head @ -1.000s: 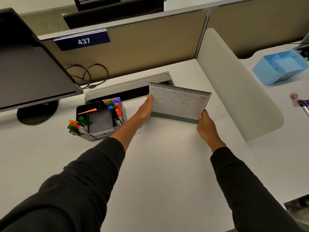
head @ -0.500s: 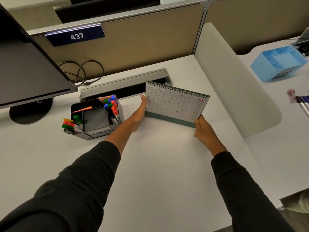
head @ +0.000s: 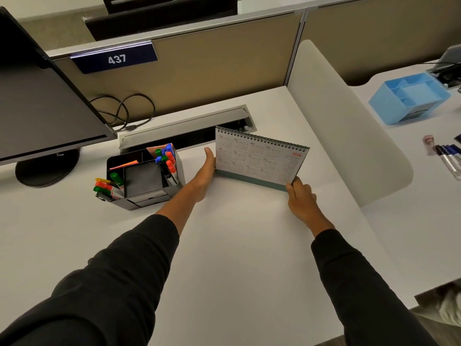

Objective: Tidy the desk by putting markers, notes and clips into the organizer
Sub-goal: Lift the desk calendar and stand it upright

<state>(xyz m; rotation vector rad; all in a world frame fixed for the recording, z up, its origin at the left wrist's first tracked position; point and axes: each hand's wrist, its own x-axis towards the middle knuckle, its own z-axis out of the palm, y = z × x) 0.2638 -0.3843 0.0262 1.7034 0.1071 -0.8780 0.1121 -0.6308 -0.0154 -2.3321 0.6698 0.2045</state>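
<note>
Fingers [head: 292, 189] of the right hand [head: 303, 202] pinch the lower right corner of the desk calendar [head: 259, 157], thumb in front and the rest curled behind it. The left hand [head: 205, 171] lies flat with its fingers pressed together and straight, edge-on against the calendar's left side, steadying rather than gripping. The calendar stands upright toward the back of the counter [head: 237, 245], in front of the cable tray [head: 184, 126]. Just left of the left hand sits the black organizer [head: 146, 177], already holding markers [head: 167, 161] upright in its right compartment, more markers lying at its left end, and orange notes [head: 123, 165] tucked inside. Sorting looks finished; the step in hand seems to be squaring up the calendar. Next likely calls for letting go once it stands steady.
</note>
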